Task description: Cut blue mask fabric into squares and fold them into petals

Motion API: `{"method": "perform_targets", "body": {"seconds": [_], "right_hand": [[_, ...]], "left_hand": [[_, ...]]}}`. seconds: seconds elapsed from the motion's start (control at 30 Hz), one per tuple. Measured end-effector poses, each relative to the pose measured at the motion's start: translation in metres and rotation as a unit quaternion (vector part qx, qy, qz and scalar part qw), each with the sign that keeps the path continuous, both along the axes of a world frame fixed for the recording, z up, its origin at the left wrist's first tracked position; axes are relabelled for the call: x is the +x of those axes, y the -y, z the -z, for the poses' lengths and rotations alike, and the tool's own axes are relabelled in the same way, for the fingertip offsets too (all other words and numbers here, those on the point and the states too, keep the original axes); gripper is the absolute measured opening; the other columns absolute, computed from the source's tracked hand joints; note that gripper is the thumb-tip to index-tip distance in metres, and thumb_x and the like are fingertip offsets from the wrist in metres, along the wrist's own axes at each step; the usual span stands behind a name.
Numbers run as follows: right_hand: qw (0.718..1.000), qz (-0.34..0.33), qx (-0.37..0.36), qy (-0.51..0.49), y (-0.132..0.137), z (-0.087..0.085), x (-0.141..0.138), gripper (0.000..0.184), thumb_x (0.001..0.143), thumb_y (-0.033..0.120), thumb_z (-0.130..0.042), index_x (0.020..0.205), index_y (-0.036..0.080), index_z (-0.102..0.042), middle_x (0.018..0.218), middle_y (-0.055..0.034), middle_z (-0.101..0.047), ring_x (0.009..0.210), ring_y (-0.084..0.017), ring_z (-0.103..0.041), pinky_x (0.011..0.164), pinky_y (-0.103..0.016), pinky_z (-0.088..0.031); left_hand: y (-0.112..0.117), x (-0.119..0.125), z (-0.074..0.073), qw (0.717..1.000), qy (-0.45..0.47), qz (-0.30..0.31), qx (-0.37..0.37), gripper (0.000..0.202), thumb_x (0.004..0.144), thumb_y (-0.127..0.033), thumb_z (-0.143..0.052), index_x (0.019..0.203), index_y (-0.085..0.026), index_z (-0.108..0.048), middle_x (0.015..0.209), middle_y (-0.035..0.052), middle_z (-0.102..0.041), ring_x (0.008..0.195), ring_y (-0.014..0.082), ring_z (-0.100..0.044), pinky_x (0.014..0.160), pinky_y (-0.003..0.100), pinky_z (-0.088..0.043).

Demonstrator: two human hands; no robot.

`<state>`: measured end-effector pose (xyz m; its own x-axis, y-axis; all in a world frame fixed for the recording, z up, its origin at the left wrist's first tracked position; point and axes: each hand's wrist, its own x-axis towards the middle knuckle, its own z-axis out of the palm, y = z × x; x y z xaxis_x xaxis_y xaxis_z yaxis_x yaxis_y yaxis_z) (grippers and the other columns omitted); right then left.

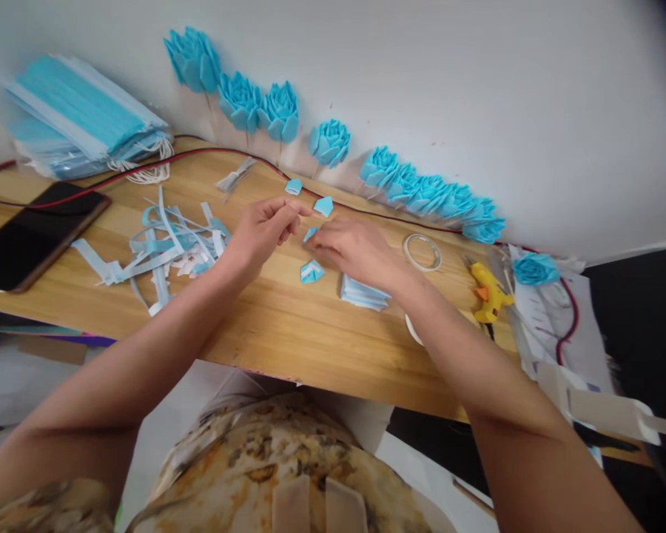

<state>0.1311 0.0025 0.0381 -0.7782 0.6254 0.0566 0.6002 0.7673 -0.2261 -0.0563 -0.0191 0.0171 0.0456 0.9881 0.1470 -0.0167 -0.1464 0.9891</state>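
Observation:
My right hand (351, 246) reaches over the wooden table with its fingers closed on a small folded blue piece of fabric (310, 234), mostly covered by the fingertips. Close by on the left, my left hand (267, 228) has its fingers curled in and the index finger pointing toward the right; nothing shows in it. Two folded blue pieces lie beyond the hands, one nearer the wall (294, 186) and one by the left fingertip (323, 206). Another folded piece (311, 272) lies on the near side. Under my right wrist is a stack of pale blue fabric pieces (362, 292).
Blue fabric flowers (330, 143) lean along the wall behind a red-black cable (222, 150). Left are cut strips (166, 240), a phone (36, 233), face masks (89, 104) and tied wires (235, 175). Right are a tape roll (422, 252) and a yellow glue gun (489, 291).

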Motion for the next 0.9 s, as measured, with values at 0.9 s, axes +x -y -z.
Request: {"method": "perform_targets", "body": {"seconds": [0.9], "right_hand": [[0.720, 0.247, -0.385, -0.521, 0.039, 0.032, 0.023, 0.028, 0.070, 0.039, -0.080, 0.082, 0.022, -0.061, 0.068, 0.0054, -0.063, 0.061, -0.009, -0.060, 0.061, -0.024, -0.053]], "left_hand": [[0.010, 0.017, 0.008, 0.968, -0.168, 0.188, -0.011, 0.029, 0.081, -0.046, -0.062, 0.078, -0.017, -0.065, 0.071, -0.0015, -0.061, 0.067, 0.0124, -0.051, 0.062, 0.024, -0.037]]}}
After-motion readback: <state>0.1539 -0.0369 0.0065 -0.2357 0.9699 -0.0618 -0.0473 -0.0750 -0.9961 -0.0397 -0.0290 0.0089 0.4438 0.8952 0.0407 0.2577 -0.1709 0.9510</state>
